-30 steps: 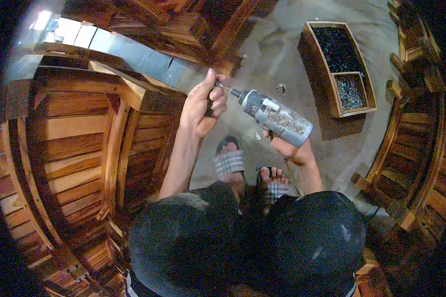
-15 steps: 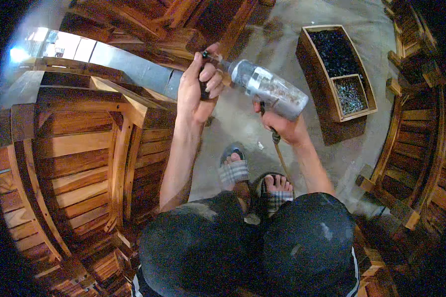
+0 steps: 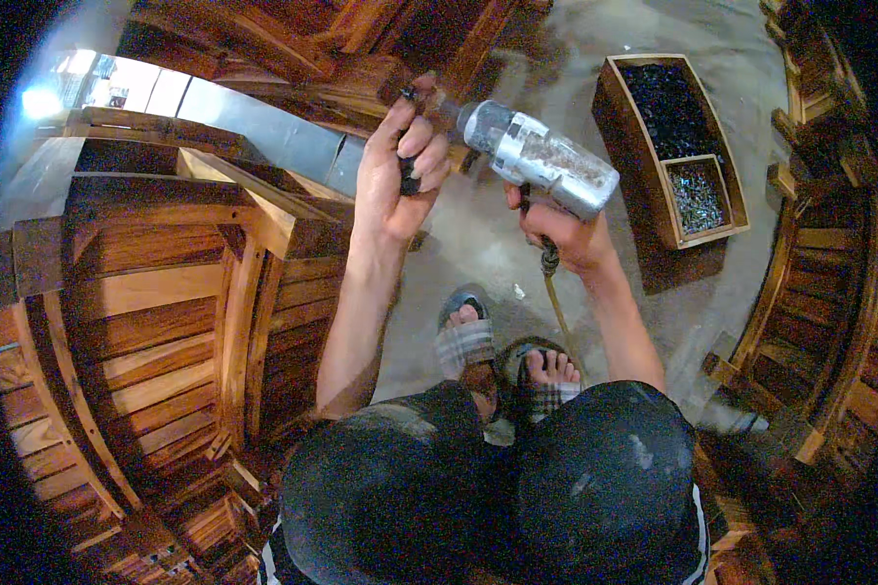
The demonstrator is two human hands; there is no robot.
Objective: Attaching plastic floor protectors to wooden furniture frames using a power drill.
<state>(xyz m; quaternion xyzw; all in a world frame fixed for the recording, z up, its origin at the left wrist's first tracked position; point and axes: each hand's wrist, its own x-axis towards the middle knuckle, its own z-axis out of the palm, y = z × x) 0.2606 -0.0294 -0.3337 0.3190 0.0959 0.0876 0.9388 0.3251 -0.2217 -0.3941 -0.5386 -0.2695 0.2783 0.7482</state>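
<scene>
My right hand [image 3: 568, 234] grips the handle of a silver power driver [image 3: 546, 156], which lies slanted with its nose toward the upper left. A cord [image 3: 556, 297] hangs from the base of its handle. My left hand [image 3: 400, 171] is at the driver's nose, its fingers curled round small dark pieces [image 3: 409, 175] too blurred to name. Its thumb and forefinger are by the tip of the bit, close to the end of a wooden beam [image 3: 376, 83]; whether they touch the wood I cannot tell.
On the floor at the upper right stands a wooden box [image 3: 642, 171] holding many small black pieces [image 3: 665, 107] and, in a smaller compartment, silvery screw-like hardware [image 3: 696, 195]. Slatted wooden furniture [image 3: 161, 283] stands at left, with more slatted furniture [image 3: 819, 283] at right. My sandalled feet [image 3: 468, 331] are below.
Both hands and the driver sit slightly further right in the picture, as do the box and my feet. The grip of each hand looks the same.
</scene>
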